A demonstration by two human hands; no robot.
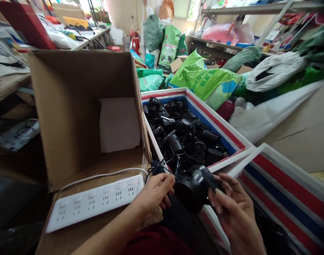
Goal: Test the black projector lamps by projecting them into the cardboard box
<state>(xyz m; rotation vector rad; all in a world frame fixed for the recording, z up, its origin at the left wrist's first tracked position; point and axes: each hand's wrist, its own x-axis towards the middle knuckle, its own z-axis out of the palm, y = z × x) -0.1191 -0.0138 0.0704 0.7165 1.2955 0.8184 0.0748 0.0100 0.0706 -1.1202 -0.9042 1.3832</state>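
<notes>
My right hand (235,209) grips a black rounded device (191,189) by a flat dark piece at its side. Thumb and fingers of my left hand (158,189) are pinched together on a thin black cord (157,169) that loops up behind them. The exact kind of the device cannot be made out. Just beyond both hands, a white-rimmed box (220,131) with red and blue stripes holds a heap of similar black devices (175,141) and tangled cords.
An open cardboard box (40,124) lies on its side at the left, with a white power strip (95,202) on its flap. A second striped box (289,191) stands at the right. Green sacks (204,76) and a shelf (238,10) are behind.
</notes>
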